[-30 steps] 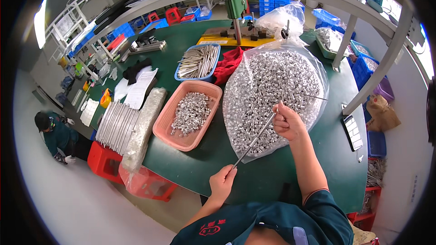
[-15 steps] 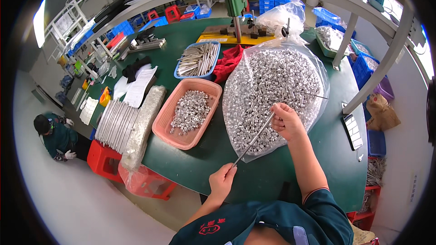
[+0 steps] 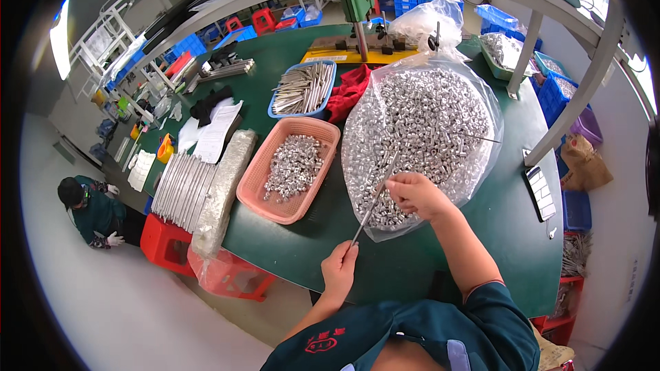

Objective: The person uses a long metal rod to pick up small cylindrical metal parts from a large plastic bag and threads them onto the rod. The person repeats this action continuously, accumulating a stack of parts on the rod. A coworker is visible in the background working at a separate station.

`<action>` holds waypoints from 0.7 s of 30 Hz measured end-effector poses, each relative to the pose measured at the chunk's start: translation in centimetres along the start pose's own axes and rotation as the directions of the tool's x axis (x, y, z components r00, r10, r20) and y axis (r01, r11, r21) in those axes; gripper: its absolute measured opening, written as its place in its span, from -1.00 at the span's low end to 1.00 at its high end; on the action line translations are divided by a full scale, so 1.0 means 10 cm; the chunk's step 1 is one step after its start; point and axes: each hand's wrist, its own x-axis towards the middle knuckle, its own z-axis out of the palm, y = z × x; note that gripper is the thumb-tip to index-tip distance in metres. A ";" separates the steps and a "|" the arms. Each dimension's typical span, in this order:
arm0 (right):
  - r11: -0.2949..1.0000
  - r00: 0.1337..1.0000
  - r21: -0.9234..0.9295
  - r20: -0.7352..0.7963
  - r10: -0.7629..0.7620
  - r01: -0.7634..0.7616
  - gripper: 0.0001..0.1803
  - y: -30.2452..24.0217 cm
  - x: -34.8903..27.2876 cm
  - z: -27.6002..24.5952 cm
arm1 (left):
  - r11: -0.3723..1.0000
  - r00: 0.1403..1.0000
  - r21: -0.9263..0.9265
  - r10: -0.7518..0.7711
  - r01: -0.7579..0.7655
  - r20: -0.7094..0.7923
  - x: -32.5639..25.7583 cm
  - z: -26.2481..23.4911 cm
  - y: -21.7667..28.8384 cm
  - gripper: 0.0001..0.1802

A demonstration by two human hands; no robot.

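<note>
My left hand [image 3: 339, 268] is closed round the lower end of a thin metal rod [image 3: 368, 216], which slants up and away to the right. Fingers of my right hand [image 3: 416, 194] pinch the rod further up, below its far tip; whether a small part sits between them is hidden. Beneath the rod's upper half lies a large clear plastic bag [image 3: 357, 165], spread open and full of small silvery metal rings [image 3: 440, 117]. Left of it stands a pink plastic basket [image 3: 250, 194] with more of these rings [image 3: 294, 165].
A blue tray [image 3: 328, 96] of metal rods and a red cloth [image 3: 349, 89] lie behind the basket. Further left are a row of long rods [image 3: 180, 192] and a plastic-wrapped bundle [image 3: 223, 192]. A phone [image 3: 540, 194] lies at right. A co-worker [image 3: 93, 213] is far left.
My right hand has slid down the rod toward my left hand, so the rod's upper tip now shows beyond its fingers. The rod stands a little steeper. The view has shifted slightly.
</note>
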 end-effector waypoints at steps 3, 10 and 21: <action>0.984 0.975 0.165 -0.220 -0.028 0.065 -0.71 -0.20 -0.09 -0.08 | 1.000 1.000 -0.018 -0.004 0.004 -0.001 0.01 0.03 0.03 -0.82; 0.937 0.978 0.323 -0.195 -0.069 0.131 -0.79 -0.21 -0.06 -0.31 | 0.999 0.999 0.038 0.016 -0.018 0.048 -0.02 0.01 0.02 -0.83; 0.845 0.990 0.521 0.002 -0.141 0.119 -0.85 -0.05 0.05 -0.54 | 0.993 0.993 0.064 0.092 -0.097 0.067 -0.01 0.02 0.05 -0.82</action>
